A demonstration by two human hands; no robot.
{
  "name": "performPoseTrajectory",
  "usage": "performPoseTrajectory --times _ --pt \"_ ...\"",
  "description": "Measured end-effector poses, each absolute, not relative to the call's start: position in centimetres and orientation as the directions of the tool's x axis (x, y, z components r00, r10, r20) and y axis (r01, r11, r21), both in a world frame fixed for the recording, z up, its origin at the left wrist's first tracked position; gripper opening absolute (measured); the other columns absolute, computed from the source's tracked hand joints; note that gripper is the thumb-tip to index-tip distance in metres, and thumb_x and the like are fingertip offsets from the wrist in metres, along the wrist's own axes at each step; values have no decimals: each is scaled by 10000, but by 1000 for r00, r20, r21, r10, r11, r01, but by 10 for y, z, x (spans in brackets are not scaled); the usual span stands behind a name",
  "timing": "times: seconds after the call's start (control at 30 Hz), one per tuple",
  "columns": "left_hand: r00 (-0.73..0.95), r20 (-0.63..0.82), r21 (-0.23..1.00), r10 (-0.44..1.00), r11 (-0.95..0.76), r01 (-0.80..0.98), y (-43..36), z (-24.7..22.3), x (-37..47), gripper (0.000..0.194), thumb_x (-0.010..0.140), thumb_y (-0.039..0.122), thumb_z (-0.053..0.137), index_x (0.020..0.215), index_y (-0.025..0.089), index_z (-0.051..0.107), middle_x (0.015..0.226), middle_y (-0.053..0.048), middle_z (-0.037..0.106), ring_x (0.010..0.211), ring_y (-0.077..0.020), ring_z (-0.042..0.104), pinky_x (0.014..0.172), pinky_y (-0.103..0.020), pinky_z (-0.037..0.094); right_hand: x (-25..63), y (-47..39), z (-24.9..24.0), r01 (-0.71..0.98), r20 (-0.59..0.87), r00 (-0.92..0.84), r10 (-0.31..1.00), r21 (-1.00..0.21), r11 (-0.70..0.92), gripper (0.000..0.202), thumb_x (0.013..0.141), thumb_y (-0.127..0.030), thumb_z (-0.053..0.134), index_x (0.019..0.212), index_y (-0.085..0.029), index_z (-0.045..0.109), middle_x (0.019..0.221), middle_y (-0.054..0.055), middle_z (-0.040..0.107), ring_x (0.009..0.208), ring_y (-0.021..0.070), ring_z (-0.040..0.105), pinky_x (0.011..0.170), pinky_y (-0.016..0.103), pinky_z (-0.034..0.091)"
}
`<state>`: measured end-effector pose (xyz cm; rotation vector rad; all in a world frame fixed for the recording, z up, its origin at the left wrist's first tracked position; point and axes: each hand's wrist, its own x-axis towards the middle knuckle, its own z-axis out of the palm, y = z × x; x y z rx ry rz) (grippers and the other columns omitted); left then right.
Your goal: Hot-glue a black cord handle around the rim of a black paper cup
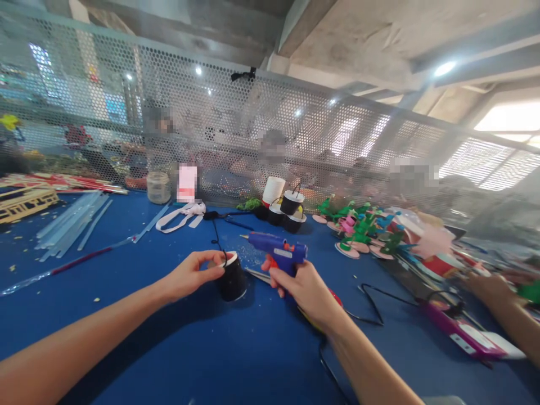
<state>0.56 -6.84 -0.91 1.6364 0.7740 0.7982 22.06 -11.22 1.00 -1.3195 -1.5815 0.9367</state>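
Note:
My left hand has its thumb and forefinger pinched together at the rim of a small black paper cup, on a black cord that rises in a loose curl. The cup stands on the blue table, its white inside rim showing. In my right hand is a blue hot glue gun, fingers wrapped round its handle near the orange trigger. Its nozzle points left, above and to the right of the cup. Partly hidden scissors lie between cup and gun.
Behind are stacked black cups, a glass jar and white ribbon. Glue sticks lie left. Green felt plants and a purple power strip are right, beside another person's hand. A perforated screen borders the table.

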Motion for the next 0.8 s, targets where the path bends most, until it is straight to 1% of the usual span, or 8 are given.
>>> performPoseTrajectory --times 0.13,0.2,0.27,0.37,0.43,0.53,0.67,0.8 --pt "540 96 987 836 -148 55 -65 -13 5 233 707 321 568 618 151 436 1004 -81 600 1085 -245 451 914 -366 302 212 -125 0 412 85 -75 994 -905 108 188 689 -362 538 687 -174 541 450 -47 450 366 96 421 363 220 376" --pt "532 90 991 842 -130 39 -64 -14 5 239 703 318 574 611 150 430 984 -77 603 1055 -241 467 909 -367 297 210 -129 -3 444 93 -51 994 -890 106 199 688 -385 546 655 -188 539 415 -53 440 350 104 421 350 225 373" --pt "528 87 994 845 -111 14 -64 -14 5 247 697 316 580 600 152 423 958 -74 611 1051 -239 469 914 -370 283 209 -132 -4 470 148 -39 988 -870 149 185 688 -376 554 651 -195 557 437 -42 487 378 118 460 386 238 405" --pt "532 82 996 843 -94 -3 -65 -13 6 243 694 303 588 590 152 428 977 -81 609 1103 -239 436 932 -365 260 207 -133 -5 494 249 -50 967 -836 240 145 690 -334 556 677 -192 585 555 -13 584 490 145 541 505 262 459" --pt "535 73 996 842 -88 3 -65 -12 6 231 697 292 586 596 150 436 1014 -89 598 1133 -237 411 935 -361 255 206 -133 -6 506 271 -67 960 -820 267 142 696 -321 542 667 -187 582 586 -2 596 522 152 555 521 265 460" --pt "531 69 995 845 -96 24 -65 -13 5 222 706 287 578 603 149 438 1033 -91 589 1121 -231 418 924 -356 264 205 -132 -7 516 273 -62 960 -814 265 146 686 -324 538 640 -189 563 528 -9 561 487 151 540 475 261 445" --pt "538 87 992 838 -124 32 -64 -15 5 227 716 296 561 605 150 428 1003 -80 596 1058 -216 458 902 -346 283 205 -132 -9 515 250 -29 968 -826 229 151 673 -341 550 622 -200 541 433 -33 491 430 152 510 427 263 429" --pt "536 92 990 839 -135 42 -63 -15 5 235 706 315 567 608 154 426 983 -68 599 1036 -215 472 890 -338 300 205 -131 -10 537 243 -19 970 -815 215 165 689 -337 542 597 -204 510 451 -33 487 421 142 494 440 264 425"
